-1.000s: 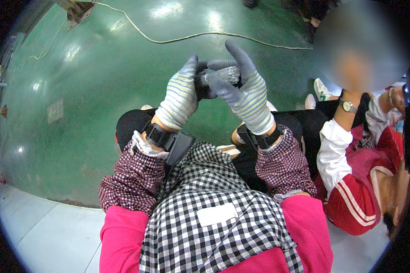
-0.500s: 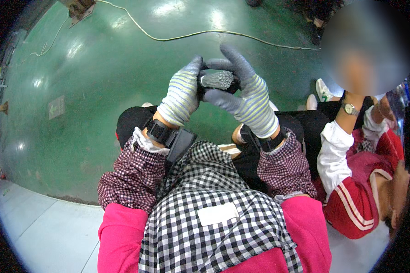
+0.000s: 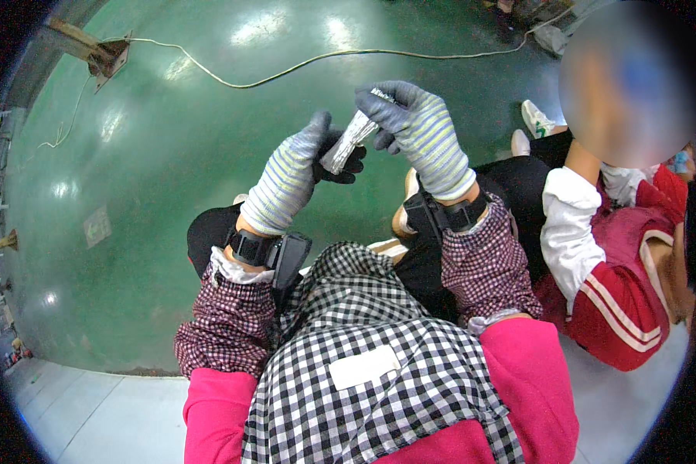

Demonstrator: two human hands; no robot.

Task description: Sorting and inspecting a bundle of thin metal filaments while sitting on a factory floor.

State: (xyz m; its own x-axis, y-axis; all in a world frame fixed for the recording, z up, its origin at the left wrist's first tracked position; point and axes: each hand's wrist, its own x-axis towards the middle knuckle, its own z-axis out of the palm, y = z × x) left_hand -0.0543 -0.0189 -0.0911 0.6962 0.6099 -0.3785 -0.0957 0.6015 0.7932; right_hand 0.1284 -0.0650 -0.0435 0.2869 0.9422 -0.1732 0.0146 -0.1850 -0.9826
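Observation:
A slim bundle of thin grey-white strands (image 3: 351,141) slants between my hands, its upper end to the right. My right hand (image 3: 429,135), in a striped knit glove with grey-coated fingers, closes around that upper end. The lower end flares slightly and lies in front of the dark fingers of my left hand (image 3: 282,174). That hand wears a matching glove; its thumb points up, apart from the fingers. Whether the bundle's lower end rests on the left fingers is hard to tell.
A pale cable (image 3: 317,58) runs across the green floor (image 3: 162,232) beyond my hands. At the far left stands a metal post base (image 3: 110,62). A person in a red and white top (image 3: 615,309) sits close on my right. A checked apron (image 3: 363,325) covers my lap.
The bundle, earlier end-on between both hands, is now tilted lengthwise. My right hand has closed on its upper end; my left hand has shifted slightly left and down.

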